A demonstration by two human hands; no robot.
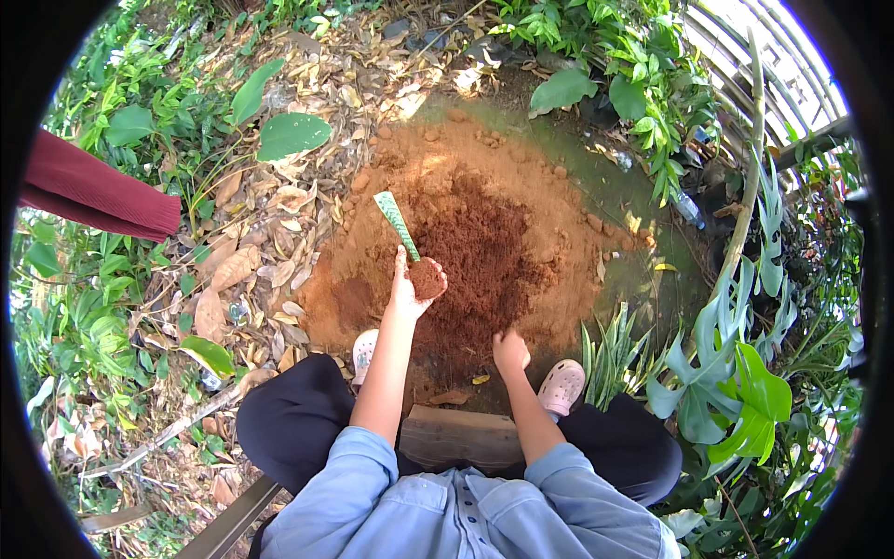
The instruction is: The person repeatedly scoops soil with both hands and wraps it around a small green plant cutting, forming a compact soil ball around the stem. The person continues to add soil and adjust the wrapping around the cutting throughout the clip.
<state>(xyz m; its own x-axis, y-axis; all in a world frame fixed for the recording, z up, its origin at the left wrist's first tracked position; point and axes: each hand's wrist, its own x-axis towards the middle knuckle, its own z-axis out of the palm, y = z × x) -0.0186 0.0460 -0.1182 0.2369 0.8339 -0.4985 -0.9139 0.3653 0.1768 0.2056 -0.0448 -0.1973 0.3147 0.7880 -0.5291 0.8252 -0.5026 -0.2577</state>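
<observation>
A clump of dark reddish-brown soil point(427, 278) is cupped in my left hand point(405, 288). Out of the clump rises a mottled green snake plant leaf piece point(397, 218), tilted up to the left, with my thumb beside its lower part. My right hand point(513, 353) is curled near the front edge of the soil pile, to the right of my left hand; its fingers are folded away from view, so I cannot tell if anything is inside. Below both hands spreads a heap of loose dark soil point(482, 244) over lighter orange earth point(566, 237).
A wooden block point(457, 437) lies between my pink clogs point(561, 388). A snake plant point(614, 353) and large split-leaf plants point(705, 384) grow at right, near a plastic bottle point(689, 209). Dry leaves point(237, 269) cover the left ground; a maroon sleeve-like fabric point(98, 185) hangs there.
</observation>
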